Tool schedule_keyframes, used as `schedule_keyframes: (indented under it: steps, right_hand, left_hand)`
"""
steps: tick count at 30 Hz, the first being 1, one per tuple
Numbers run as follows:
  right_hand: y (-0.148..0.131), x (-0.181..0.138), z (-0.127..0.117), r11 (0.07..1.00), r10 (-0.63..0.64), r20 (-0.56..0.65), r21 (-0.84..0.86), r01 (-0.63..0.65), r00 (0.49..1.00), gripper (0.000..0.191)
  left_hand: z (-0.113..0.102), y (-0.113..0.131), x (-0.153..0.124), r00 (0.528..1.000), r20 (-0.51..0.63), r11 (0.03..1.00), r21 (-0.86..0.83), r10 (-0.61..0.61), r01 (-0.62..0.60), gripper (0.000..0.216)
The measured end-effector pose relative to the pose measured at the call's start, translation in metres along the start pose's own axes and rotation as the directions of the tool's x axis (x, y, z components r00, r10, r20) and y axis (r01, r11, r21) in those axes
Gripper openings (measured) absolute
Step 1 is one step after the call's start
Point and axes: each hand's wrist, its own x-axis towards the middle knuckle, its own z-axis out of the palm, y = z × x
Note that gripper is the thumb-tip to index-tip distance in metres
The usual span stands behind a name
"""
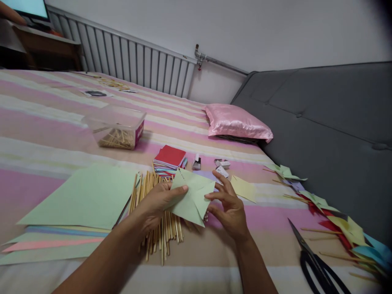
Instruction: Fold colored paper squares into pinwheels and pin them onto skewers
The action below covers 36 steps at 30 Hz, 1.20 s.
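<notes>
Centrally, in the head view, a pale green square of paper [188, 204] is held up over a striped bedcover [211, 269], tilted, with a pointed flap on its right half and a line of small dark marks near its upper left corner. Left hand [162, 200]: fingers clamped on the paper's left side, thumb flat on the face. Right hand [228, 210]: fingers curved and somewhat apart at the right edge, index fingertip against the flap; cannot tell whether they grip.

Beneath and beside the left hand, centre of the frame, a loose bundle of thin wooden sticks [173, 228]. Just above it, a stack of small squares [170, 156], red on top. Right of the stack, a small box [196, 162]; near the right hand, a yellow piece of paper [243, 188].

Left of frame: large coloured sheets [79, 200], green uppermost. Upper left of centre: clear plastic box [140, 134], sticks inside. Lower right: scissors [312, 255], black handles, blades parted little if at all; beyond them, a row of paper pinwheels [346, 228] on sticks. Upper right of centre: pink pillow [239, 120] near a grey headboard [324, 110]. Extreme upper left: another person's arm [12, 14] by a screen [30, 7].
</notes>
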Motion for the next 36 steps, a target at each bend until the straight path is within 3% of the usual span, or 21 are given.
schedule_keyframes:
  steps: [4, 8, 12, 18, 29, 36]
  right_hand:
    - [-0.002, 0.0, 0.0, 0.996, 0.057, 0.041, 0.07, -0.06, 0.998, 0.014]
    - [-0.001, -0.001, -0.002, 0.995, 0.098, 0.035, -0.005, -0.098, 0.995, 0.005]
    - [0.0, -0.002, -0.001, 0.981, 0.18, 0.013, -0.073, -0.179, 0.984, 0.01]
    - [-0.003, -0.002, 0.003, 0.955, 0.297, 0.001, 0.001, -0.297, 0.955, 0.015]
    - [-0.006, -0.001, 0.003, 0.956, 0.27, -0.023, -0.113, -0.271, 0.963, 0.012]
    - [-0.007, -0.001, 0.002, 0.957, 0.218, -0.017, -0.192, -0.217, 0.976, 0.01]
  left_hand:
    - [0.004, -0.002, -0.002, 0.999, 0.0, 0.999, 0.016, 0.038, -0.038, 0.039]
    - [0.005, -0.006, -0.002, 0.997, 0.001, 0.997, 0.032, 0.073, -0.073, 0.038]
    - [0.006, -0.009, -0.001, 0.996, 0.025, 0.995, 0.061, 0.08, -0.081, 0.034]
    - [0.013, -0.01, -0.004, 0.997, 0.073, 0.995, 0.089, 0.039, -0.046, 0.039]
    - [0.017, -0.01, -0.005, 0.993, 0.119, 0.997, 0.076, 0.001, -0.01, 0.037]
    - [0.016, -0.011, -0.003, 0.997, 0.062, 0.99, 0.131, 0.043, -0.051, 0.031]
